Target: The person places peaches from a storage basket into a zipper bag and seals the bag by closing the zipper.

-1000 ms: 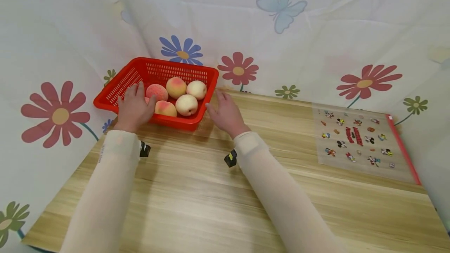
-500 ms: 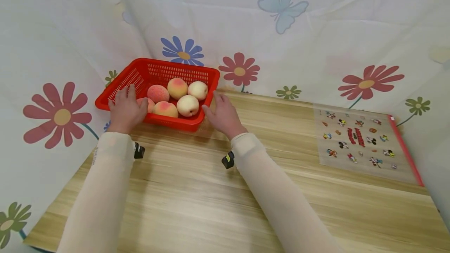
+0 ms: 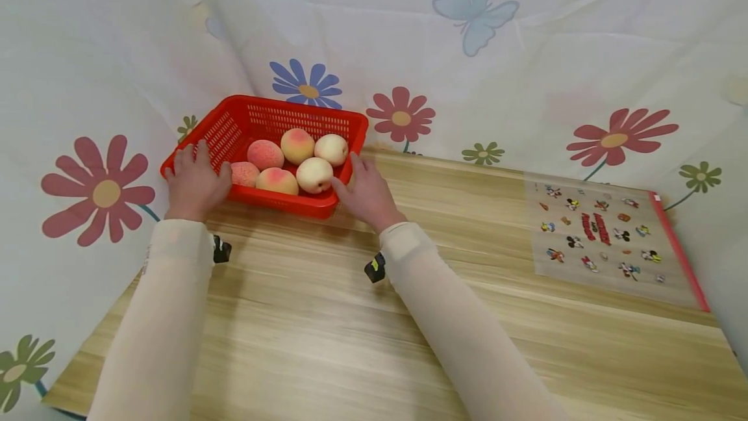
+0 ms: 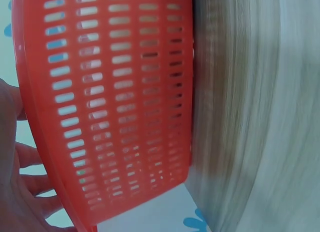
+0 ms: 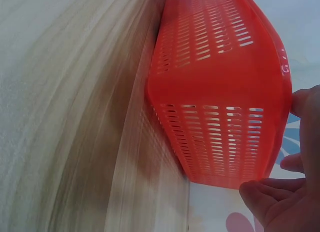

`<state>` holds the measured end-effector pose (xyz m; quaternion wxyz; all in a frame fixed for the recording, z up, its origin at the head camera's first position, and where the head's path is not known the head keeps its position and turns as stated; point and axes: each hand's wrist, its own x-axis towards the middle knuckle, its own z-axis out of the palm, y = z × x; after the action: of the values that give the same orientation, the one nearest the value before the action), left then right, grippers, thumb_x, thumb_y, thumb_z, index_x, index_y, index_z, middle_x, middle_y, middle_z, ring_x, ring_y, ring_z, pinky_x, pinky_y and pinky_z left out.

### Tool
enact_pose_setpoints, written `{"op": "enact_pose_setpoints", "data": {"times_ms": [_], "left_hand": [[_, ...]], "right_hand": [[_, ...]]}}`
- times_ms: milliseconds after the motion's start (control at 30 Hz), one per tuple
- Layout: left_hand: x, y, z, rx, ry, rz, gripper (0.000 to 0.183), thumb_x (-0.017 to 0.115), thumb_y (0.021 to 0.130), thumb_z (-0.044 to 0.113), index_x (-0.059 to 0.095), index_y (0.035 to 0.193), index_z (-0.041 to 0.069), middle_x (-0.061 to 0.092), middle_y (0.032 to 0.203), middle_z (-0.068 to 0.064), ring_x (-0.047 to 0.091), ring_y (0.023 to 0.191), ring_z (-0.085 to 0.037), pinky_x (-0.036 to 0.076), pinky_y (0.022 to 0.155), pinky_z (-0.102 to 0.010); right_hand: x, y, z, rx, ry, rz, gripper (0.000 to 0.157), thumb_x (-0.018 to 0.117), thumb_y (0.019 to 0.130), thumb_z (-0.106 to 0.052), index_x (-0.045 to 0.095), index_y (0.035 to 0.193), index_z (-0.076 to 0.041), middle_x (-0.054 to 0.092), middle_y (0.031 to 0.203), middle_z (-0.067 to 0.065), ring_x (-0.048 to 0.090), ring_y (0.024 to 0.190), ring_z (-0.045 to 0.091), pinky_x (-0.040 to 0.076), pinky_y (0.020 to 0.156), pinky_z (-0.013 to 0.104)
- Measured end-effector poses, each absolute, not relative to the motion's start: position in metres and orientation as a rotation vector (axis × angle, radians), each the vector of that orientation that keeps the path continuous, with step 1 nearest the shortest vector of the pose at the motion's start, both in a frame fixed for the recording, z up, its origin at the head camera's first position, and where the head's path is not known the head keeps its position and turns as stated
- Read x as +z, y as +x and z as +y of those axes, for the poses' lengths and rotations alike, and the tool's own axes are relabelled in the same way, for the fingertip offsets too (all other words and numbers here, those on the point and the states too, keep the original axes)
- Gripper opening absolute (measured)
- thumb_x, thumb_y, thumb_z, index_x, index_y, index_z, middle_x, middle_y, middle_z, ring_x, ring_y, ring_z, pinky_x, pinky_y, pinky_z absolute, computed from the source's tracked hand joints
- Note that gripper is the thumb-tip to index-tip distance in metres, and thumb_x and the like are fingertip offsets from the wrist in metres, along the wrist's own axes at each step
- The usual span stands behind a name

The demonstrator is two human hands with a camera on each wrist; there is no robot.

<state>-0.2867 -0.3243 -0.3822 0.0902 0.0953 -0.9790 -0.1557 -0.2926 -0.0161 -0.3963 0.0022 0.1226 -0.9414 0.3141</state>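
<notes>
A red plastic basket [image 3: 280, 203] with slotted walls stands at the back left of the table, holding several peaches, some pink-orange [image 3: 277, 182] and some pale cream [image 3: 314, 175]. Over its front left corner is my left hand [image 3: 195, 184], fingers spread and reaching past the rim. In the left wrist view those fingers [image 4: 35, 184] partly vanish behind the rim. My right hand [image 3: 368, 193] lies along the right front corner, thumb at the rim. The right wrist view has its thumb and fingertips [image 5: 260, 194] at the rim, with a gap between them and no tight grip visible.
A clear zip pouch [image 3: 613, 239] with cartoon prints and a red zip edge lies flat at the right of the wooden table [image 3: 304, 330]. A white flower-printed cloth [image 3: 409, 31] hangs close behind the basket and to its left.
My left hand has slid left along the basket's front edge, away from the peaches. My right hand has shifted slightly left onto the right rim. The basket stays in place.
</notes>
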Motion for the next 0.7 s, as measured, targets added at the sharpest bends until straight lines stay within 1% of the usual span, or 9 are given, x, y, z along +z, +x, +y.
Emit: {"op": "enact_pose_setpoints", "data": {"times_ms": [100, 300, 467, 600, 700], "left_hand": [[-0.382, -0.287, -0.329, -0.471, 0.300, -2.900, 0.076, 0.042, 0.095, 0.032, 0.008, 0.152, -0.006, 0.015, 0.151, -0.036, 0.015, 0.138, -0.053, 0.011, 0.111, -0.073], [-0.380, -0.289, -0.338, -0.418, 0.320, -2.877, 0.076, 0.043, 0.094, 0.030, 0.010, 0.151, -0.008, 0.025, 0.142, -0.039, 0.027, 0.126, -0.055, 0.023, 0.108, -0.071], [-0.377, -0.291, -0.347, -0.464, 0.350, -2.884, 0.075, 0.043, 0.094, 0.030, 0.010, 0.150, -0.009, 0.026, 0.141, -0.041, 0.028, 0.124, -0.056, 0.026, 0.106, -0.072], [-0.376, -0.294, -0.355, -0.531, 0.381, -2.904, 0.075, 0.041, 0.095, 0.031, 0.010, 0.149, -0.010, 0.024, 0.140, -0.042, 0.028, 0.123, -0.056, 0.032, 0.100, -0.073], [-0.374, -0.295, -0.360, -0.560, 0.418, -2.930, 0.077, 0.042, 0.095, 0.031, 0.007, 0.150, -0.010, 0.022, 0.140, -0.043, 0.027, 0.122, -0.055, 0.034, 0.099, -0.072]], "right_hand": [[-0.397, -0.293, -0.017, 0.956, 0.390, -2.956, 0.079, 0.054, 0.094, -0.049, 0.022, 0.154, -0.010, 0.035, 0.153, 0.013, 0.045, 0.134, 0.030, 0.043, 0.108, 0.044], [-0.395, -0.292, -0.019, 0.958, 0.370, -2.937, 0.078, 0.053, 0.094, -0.052, 0.024, 0.154, -0.010, 0.035, 0.153, 0.014, 0.047, 0.131, 0.031, 0.045, 0.106, 0.044], [-0.392, -0.292, -0.022, 1.001, 0.333, -2.949, 0.080, 0.054, 0.093, -0.052, 0.022, 0.154, -0.012, 0.032, 0.154, 0.014, 0.049, 0.129, 0.033, 0.046, 0.104, 0.046], [-0.392, -0.293, -0.024, 1.009, 0.309, -2.963, 0.080, 0.053, 0.093, -0.052, 0.021, 0.154, -0.012, 0.030, 0.154, 0.015, 0.049, 0.129, 0.034, 0.045, 0.105, 0.047], [-0.392, -0.294, -0.025, 1.018, 0.295, -2.965, 0.079, 0.054, 0.093, -0.050, 0.021, 0.154, -0.012, 0.029, 0.155, 0.015, 0.049, 0.129, 0.035, 0.044, 0.106, 0.047]]}}
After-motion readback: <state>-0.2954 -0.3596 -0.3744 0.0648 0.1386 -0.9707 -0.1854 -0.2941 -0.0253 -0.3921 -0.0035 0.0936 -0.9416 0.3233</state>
